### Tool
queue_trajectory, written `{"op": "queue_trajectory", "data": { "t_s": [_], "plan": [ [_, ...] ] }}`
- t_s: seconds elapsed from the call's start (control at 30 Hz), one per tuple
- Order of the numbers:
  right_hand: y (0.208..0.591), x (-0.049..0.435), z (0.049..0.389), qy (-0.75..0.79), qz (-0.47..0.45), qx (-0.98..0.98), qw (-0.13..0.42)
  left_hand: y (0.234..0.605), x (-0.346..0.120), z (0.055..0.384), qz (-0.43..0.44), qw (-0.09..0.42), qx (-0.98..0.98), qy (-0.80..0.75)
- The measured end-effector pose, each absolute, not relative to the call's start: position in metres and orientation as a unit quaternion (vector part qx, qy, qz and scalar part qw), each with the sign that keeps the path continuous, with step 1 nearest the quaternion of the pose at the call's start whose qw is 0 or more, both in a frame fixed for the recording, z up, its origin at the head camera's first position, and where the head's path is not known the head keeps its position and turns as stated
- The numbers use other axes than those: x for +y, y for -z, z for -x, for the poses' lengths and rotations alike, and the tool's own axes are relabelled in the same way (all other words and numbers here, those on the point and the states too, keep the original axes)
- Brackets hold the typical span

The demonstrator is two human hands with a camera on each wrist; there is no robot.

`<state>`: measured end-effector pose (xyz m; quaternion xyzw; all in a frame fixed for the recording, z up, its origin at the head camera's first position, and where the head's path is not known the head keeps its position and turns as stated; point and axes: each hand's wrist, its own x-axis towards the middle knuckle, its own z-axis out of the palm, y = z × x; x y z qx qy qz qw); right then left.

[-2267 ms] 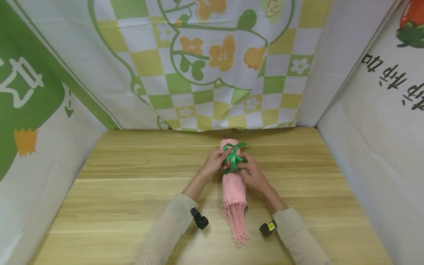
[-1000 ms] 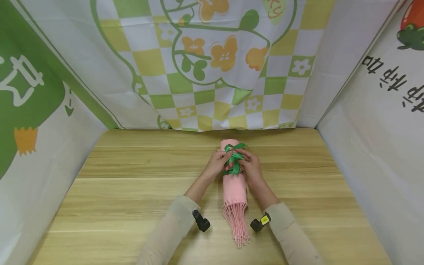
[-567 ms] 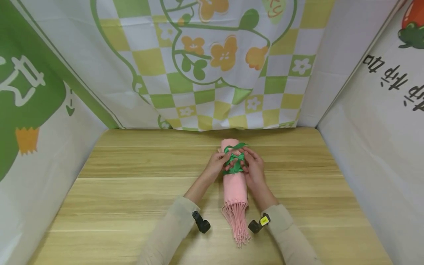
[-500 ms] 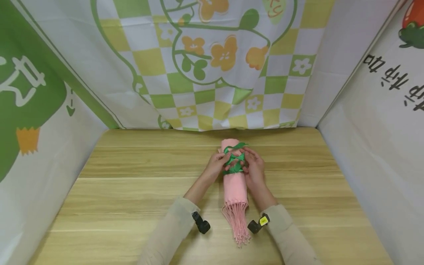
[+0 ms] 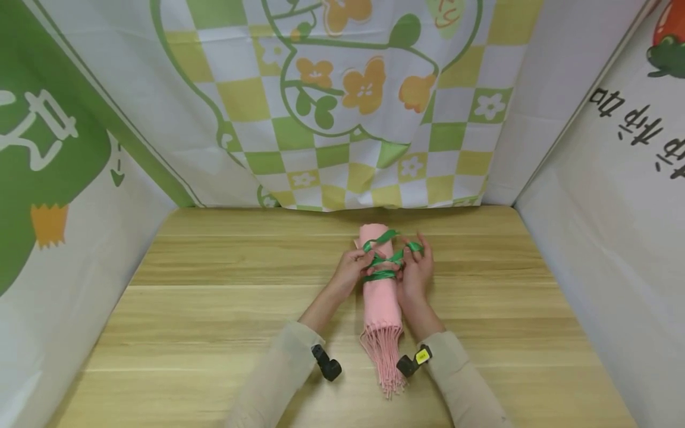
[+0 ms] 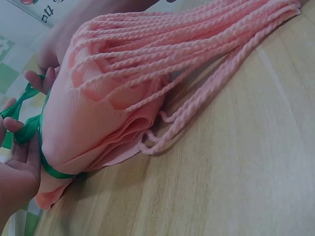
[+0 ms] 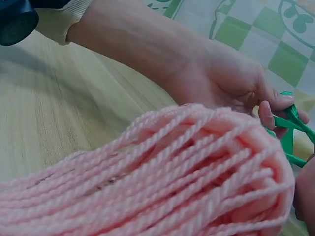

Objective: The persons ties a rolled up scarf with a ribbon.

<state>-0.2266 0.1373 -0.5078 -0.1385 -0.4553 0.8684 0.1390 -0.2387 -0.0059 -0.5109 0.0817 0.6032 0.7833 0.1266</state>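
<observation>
A rolled pink scarf [image 5: 382, 303] with twisted fringe [image 6: 197, 54] lies lengthwise on the table, its fringe toward the person. Green ribbon [image 5: 381, 275] goes round the roll near its far half, and loose lengths of it stretch between the hands above the scarf. At the roll's left side my left hand [image 5: 350, 270] pinches the ribbon between thumb and fingers. My right hand [image 5: 417, 273], on the right side, pinches another length of ribbon, whose end sticks up by the fingertips. In the right wrist view the fringe hides part of the right hand [image 7: 231, 78].
The wooden table [image 5: 214, 315] reaches back to a checked cloth [image 5: 342, 154] hanging behind it. Printed panels stand at the left and right sides. Black cameras [image 5: 327, 364] are strapped at both sleeves.
The right hand has moved outward to the right, drawing the ribbon out. The bunched loops over the scarf have pulled into a flatter, longer stretch. The left hand and scarf have hardly moved.
</observation>
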Motion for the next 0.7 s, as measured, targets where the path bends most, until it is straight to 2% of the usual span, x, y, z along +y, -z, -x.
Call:
{"op": "queue_trajectory", "data": {
  "t_s": [0.3, 0.43, 0.7],
  "plan": [
    [0.5060, 0.1367, 0.2295, -0.885, 0.166, -0.418, 0.119, 0.5136, -0.0062, 0.2376, -0.057, 0.125, 0.577, -0.805],
    [0.5048, 0.1373, 0.2302, -0.897, 0.195, -0.387, 0.081, 0.5135, -0.0059, 0.2350, -0.031, 0.120, 0.560, -0.819],
    [0.4997, 0.1418, 0.2280, -0.936, 0.211, -0.280, 0.000, 0.5135, -0.0024, 0.2335, -0.038, 0.109, 0.585, -0.803]
  ]
}}
